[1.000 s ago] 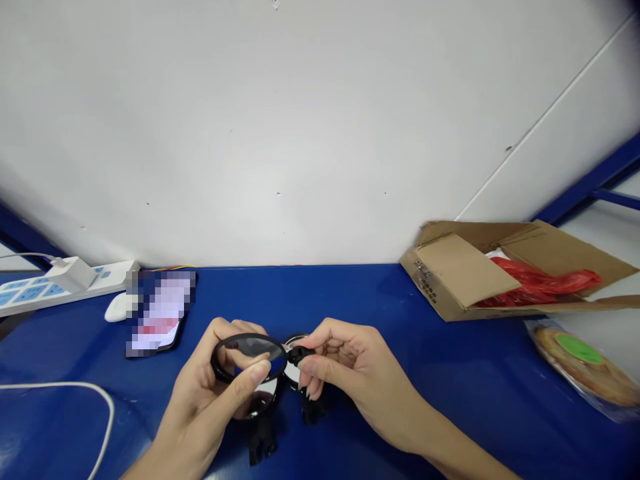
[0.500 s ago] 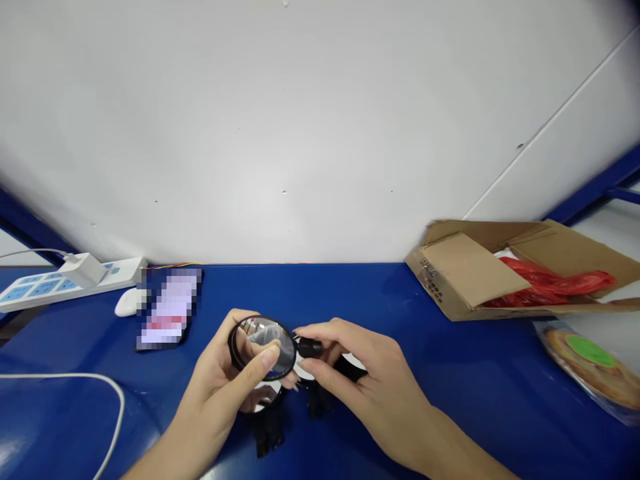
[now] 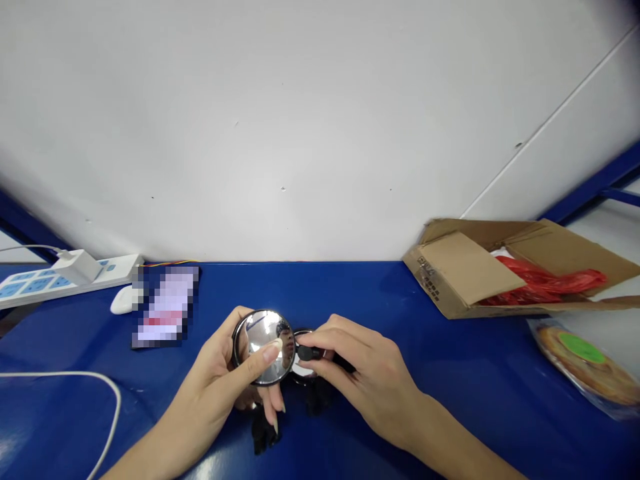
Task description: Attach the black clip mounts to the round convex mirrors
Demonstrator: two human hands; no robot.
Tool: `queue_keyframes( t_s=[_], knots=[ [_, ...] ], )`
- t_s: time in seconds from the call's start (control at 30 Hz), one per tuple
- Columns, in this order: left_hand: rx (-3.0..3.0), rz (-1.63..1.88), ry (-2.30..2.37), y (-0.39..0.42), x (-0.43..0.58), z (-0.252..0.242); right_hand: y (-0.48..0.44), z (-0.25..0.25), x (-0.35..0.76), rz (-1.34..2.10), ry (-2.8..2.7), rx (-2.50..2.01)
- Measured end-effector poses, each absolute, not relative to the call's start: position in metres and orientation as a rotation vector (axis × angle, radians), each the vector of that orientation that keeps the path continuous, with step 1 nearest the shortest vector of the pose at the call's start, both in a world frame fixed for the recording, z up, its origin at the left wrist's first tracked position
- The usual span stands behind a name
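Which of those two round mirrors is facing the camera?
The black-rimmed mirror in the left hand: its round glass shows, while the other mirror is mostly hidden by the right hand.

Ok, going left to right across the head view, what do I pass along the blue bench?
White power strip, white computer mouse, pixelated phone, left hand, round mirror, black knob, right hand, cardboard box, round item in clear plastic.
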State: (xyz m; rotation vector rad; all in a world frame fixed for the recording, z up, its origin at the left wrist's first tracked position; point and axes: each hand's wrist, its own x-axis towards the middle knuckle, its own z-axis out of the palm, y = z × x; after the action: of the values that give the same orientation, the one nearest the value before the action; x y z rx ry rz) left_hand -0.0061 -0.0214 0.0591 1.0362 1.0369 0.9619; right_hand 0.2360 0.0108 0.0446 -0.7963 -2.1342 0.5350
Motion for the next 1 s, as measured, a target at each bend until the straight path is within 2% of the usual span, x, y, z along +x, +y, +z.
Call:
queue_keyframes(
  t_s=[0.57,0.8,1.0],
  knots=[
    [1.128,0.845,0.954,-0.014,-0.015,0.048,0.015,0.050,0.241,0.443,-2.122,-0.661],
    [1.238,1.244,1.136,-0.006,-0.021,0.038,0.019,0.064,0.256,0.385,-1.951,-0.914],
    [1.339,1.222,1.251,-0.002,-0.026,0.032,0.008,0.061,0.246,0.278,-2.022,-1.049]
  ],
)
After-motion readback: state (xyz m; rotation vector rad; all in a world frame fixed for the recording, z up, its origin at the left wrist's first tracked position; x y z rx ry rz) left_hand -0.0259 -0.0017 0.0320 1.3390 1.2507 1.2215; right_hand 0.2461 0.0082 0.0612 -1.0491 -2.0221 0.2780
